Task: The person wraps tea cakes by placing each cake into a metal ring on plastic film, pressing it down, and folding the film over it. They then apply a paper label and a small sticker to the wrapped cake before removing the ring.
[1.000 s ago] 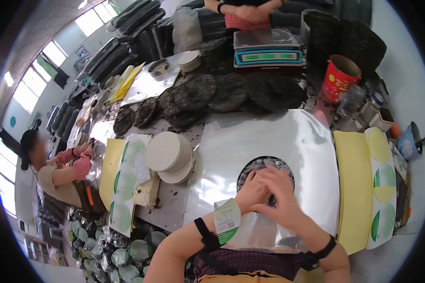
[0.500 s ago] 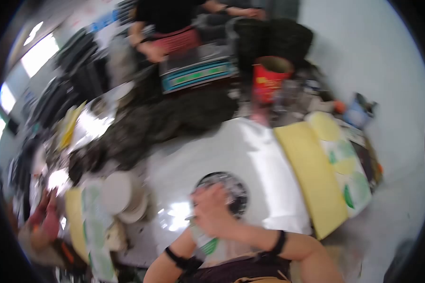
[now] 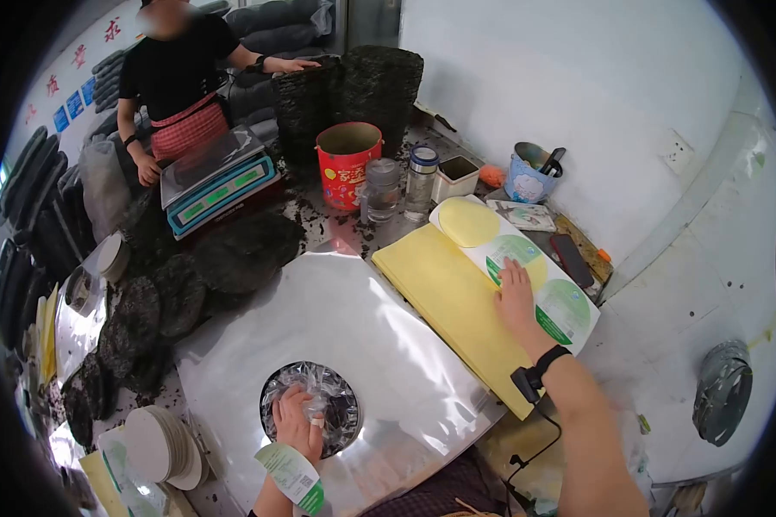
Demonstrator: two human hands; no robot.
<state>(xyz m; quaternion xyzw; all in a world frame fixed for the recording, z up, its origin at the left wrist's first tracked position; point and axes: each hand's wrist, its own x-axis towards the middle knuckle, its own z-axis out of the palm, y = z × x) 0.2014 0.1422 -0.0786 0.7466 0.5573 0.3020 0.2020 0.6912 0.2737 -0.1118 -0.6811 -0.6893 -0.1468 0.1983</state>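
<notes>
My left hand [image 3: 295, 422] presses with bent fingers, held close together, on crinkled clear plastic wrapping [image 3: 312, 379] around a dark round disc, set in a round opening of the shiny metal worktop [image 3: 388, 336]. A peeled green-and-white label [image 3: 290, 479] with a code on it hangs at that wrist. My right hand [image 3: 516, 297] lies with fingers stretched on a sheet of round green-and-white labels [image 3: 563, 310], on the yellow backing paper [image 3: 435, 297]. Whether its fingertips lift a label is not visible.
Dark dried seaweed discs [image 3: 177, 293] line the left side, near a stack of round white cards [image 3: 151, 444]. Behind stand a scale [image 3: 220, 185], a red bucket [image 3: 348, 164], a glass jar [image 3: 383, 185] and a bottle [image 3: 420, 185]. A co-worker [image 3: 181, 77] stands at the scale.
My hands were together over the round opening. The right hand has moved right to the label sheet, while the left stays at the wrapping. The view has turned and sharpened.
</notes>
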